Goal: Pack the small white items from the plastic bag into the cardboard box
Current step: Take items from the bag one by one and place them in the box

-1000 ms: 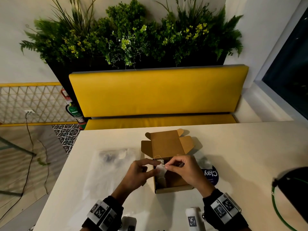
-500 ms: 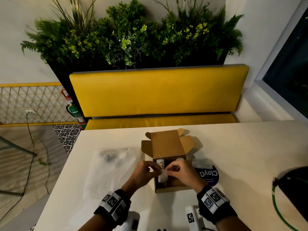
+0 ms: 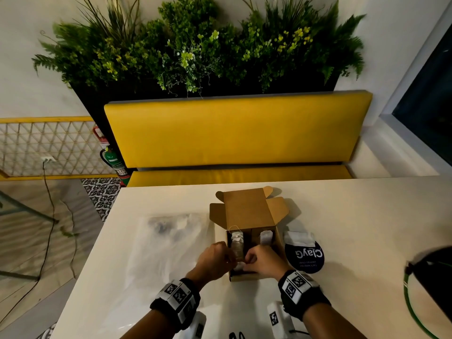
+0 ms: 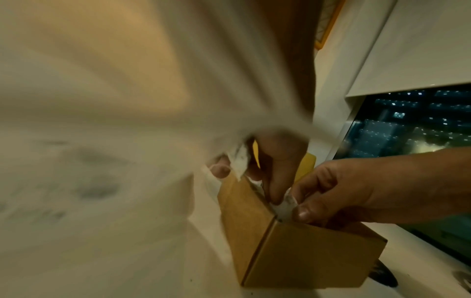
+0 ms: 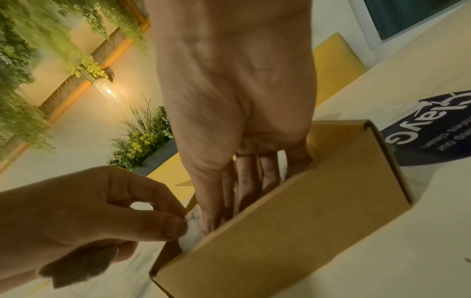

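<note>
Sinking from above the box (image 3: 244,278) into its near-left corner, the item (image 5: 192,231) now sits half inside, so this piece looks nearly packed; the bag (image 3: 166,245) lies left on the worktop (image 3: 342,216). Over the left wall the left hand (image 3: 212,261) arches, its grip a narrow thumb-and-forefinger pinch on the item's edge. Beside it the right hand (image 3: 263,261) points its fingers down inside, apparently pinching the item too.

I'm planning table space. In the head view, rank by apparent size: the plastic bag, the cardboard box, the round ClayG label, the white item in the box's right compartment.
1-2. plastic bag and cardboard box, lid open: too close to rank; the bag's edges are faint.
3. ClayG label
4. white item
</note>
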Tool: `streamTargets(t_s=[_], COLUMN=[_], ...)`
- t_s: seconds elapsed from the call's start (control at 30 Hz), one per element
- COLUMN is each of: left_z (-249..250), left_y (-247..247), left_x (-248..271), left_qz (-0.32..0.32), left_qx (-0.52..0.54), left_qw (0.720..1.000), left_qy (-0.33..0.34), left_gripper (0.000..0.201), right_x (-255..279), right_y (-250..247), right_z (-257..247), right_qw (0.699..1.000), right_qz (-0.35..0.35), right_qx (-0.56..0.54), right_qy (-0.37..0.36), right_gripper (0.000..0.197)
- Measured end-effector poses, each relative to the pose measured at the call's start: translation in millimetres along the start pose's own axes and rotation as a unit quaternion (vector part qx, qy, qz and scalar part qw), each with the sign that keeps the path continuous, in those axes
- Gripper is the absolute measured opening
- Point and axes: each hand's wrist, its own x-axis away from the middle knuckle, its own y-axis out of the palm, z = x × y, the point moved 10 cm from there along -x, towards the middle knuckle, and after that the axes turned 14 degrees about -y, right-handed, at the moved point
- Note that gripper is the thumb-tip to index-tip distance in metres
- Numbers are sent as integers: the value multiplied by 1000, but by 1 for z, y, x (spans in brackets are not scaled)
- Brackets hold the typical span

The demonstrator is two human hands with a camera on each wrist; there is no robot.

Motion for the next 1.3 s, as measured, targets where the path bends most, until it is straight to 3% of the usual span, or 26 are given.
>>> streamTargets(t_s=[0.27,0.73,0.83,0.97,1.1,1.3], left_z=[11,9,9,6,6,6], left_y=[-2,-8,-4,3,6,-4], left_x=[-1,1,0,-6,-11,-9], left_qz=[27,46,28,-6,-1,11], left_qx=[-45,-54,-72,-90,-93,-70], left_qw=[998,997,997,996,995,997], left_qy=[16,12,9,-8,-24,-29], left_gripper=[23,20,21,37,48,38], right_x=[-8,-1,2,-2,-3,-1], right_y=[12,9,14,17,13,7], right_z=[9,9,8,9,9,11], right_qw=[997,993,993,993,991,989], right_qz=[-34,32,0,-10,19,48], right_qx=[24,-24,-17,2,53,82], right_qy=[60,110,114,115,120,115], right_gripper=[26,14,6,13,13,13])
